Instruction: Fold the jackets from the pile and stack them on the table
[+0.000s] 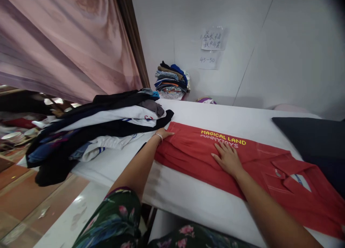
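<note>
A red collared shirt [188,144] lies stretched out on the white table, with yellow "MAGICAL LAND" lettering and a paler line under it. My left hand [163,133], with a bracelet at the wrist, rests at the shirt's hem end, a finger or thumb stretched across the cloth; its other fingers are only partly visible. Flat on the middle of the shirt, just below the lettering, is my right hand [228,159], its fingers spread. The collar end reaches toward the right edge of the view.
Loose clothes [107,115] in black, white and blue are heaped at the table's left. A folded stack [171,81] stands at the far edge by the wall. Dark cloth [309,136] lies at right. Handwritten paper signs [211,43] hang on the wall; a pink curtain [67,36] hangs at left.
</note>
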A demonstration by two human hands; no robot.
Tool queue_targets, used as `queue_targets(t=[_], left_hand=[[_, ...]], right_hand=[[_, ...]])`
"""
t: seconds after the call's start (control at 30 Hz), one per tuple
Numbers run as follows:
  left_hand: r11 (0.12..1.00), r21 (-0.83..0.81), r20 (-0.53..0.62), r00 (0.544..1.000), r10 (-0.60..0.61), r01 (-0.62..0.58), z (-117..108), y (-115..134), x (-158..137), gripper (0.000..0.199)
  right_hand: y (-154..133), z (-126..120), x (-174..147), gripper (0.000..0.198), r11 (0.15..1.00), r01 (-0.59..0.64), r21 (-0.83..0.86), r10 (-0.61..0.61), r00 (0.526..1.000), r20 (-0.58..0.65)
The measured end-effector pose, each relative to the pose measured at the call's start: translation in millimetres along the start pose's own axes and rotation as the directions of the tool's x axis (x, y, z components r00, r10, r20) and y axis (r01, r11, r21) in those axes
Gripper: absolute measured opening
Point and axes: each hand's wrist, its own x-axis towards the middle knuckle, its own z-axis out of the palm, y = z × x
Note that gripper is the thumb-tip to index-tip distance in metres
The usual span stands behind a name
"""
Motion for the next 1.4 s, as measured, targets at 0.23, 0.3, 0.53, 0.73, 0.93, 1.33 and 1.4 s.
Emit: queue_targets(t=[0.23,0.3,0.53,0.73,0.93,1.33,1.4], left_hand=[[0.998,-0.033,-0.075,0.996,0.057,-0.060,6,-3,4,0.055],[0.998,-0.038,-0.067,0.997,0.049,-0.052,9,-4,4,0.053],[0.998,-0.036,-0.023,0.999,0.043,-0.044,-1,-6,-1,0.052],[0.999,-0.032,-0.037,0.998,0.043,-0.044,-20,-27,-27,0.057],[0.996,-0.005,-0.134,0.987,0.088,-0.089,-30,-50,-65,0.044],[0.972,0.196,-0.093,0.984,0.152,-0.131,-24,-63,-106,0.040],[0.980,0.184,-0.062,0.994,0.091,-0.078,-24,-64,-106,0.046]], right_hand=[[-2,-6,-1,0.060,1.000,-0.008,0.017,0.007,1.000,0.018],[-1,-8,-1,0.059,1.000,-0.007,0.018,0.006,1.000,0.020],[5,-6,-2,0.057,1.000,0.017,0.015,-0.017,1.000,0.004],[8,-2,-2,0.058,0.999,0.043,0.009,-0.043,0.999,-0.008],[9,-2,-3,0.058,0.999,0.043,0.006,-0.043,0.999,-0.005],[11,2,-4,0.056,0.998,0.055,0.037,-0.054,0.998,-0.024],[11,3,-4,0.056,0.998,0.056,0.042,-0.055,0.998,-0.027]])
